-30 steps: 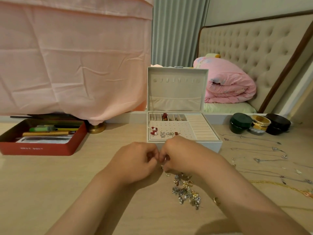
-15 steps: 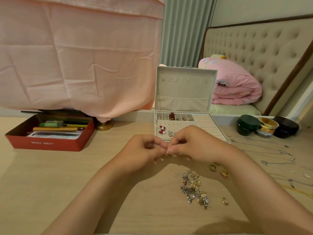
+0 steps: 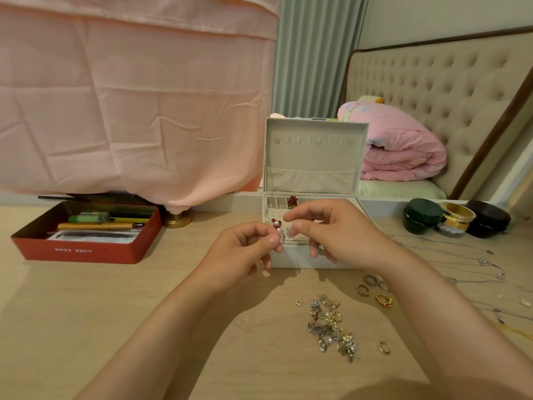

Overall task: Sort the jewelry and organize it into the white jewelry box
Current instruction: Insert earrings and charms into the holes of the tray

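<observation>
We have our left hand (image 3: 245, 251) pinching a small silver earring (image 3: 281, 237) between thumb and forefinger, held up at the front edge of the open white jewelry box (image 3: 294, 259). Our right hand (image 3: 340, 230) is just beside it, thumb and forefinger a little apart at the earring's other side and the other fingers curled. We cannot tell whether it pinches some tiny back piece.

We judge the earring nearly weightless, hard and slick, with a thin post that could bend. We would hold it by the decorated front and leave the post free for a hole in the box's panel.

The loose pile (image 3: 331, 327) on the desk (image 3: 115, 313) looks tangled, and pulling one piece likely drags others, so we would lift pieces singly. The rings (image 3: 372, 288) are stiff and roll easily. The thin chains (image 3: 476, 261) on the right are limp and knot readily, so they are best taken near the clasp.
</observation>
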`<control>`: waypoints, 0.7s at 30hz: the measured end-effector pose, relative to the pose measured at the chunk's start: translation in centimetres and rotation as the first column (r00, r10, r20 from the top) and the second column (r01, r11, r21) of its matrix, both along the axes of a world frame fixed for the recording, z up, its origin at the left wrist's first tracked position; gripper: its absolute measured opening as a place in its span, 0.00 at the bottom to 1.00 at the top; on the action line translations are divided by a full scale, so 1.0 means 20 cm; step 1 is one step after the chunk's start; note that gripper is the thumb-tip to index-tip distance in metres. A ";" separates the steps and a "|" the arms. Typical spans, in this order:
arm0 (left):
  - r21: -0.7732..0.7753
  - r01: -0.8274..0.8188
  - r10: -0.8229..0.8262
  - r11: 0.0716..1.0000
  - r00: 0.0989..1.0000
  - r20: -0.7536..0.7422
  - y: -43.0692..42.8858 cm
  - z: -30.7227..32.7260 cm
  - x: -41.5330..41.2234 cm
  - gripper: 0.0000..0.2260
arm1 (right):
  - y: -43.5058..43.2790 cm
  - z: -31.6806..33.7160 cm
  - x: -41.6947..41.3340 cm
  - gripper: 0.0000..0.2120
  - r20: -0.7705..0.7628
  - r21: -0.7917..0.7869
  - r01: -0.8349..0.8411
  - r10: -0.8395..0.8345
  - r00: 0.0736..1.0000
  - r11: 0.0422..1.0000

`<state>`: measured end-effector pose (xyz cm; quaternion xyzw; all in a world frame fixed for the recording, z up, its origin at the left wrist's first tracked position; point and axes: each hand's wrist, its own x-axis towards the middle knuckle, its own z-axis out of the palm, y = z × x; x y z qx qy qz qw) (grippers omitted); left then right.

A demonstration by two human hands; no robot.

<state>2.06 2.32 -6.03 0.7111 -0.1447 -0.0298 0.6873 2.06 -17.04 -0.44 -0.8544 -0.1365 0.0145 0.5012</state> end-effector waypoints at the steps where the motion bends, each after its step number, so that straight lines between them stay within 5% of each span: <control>1: -0.001 -0.004 0.004 1.000 1.000 0.002 0.00 0.00 0.00 0.04 | 0.00 0.01 0.00 0.07 0.025 0.011 -0.011 0.011 1.000 1.000; 14: 0.108 -0.101 0.074 0.989 0.971 0.227 -0.16 0.22 0.14 0.02 | -0.09 0.07 0.06 0.06 0.082 0.245 0.081 -0.104 0.991 0.966; 21: 0.251 -0.183 0.088 0.950 0.934 0.347 -0.21 0.14 0.21 0.03 | -0.15 0.03 0.12 0.07 0.018 0.186 0.131 -0.137 0.990 0.974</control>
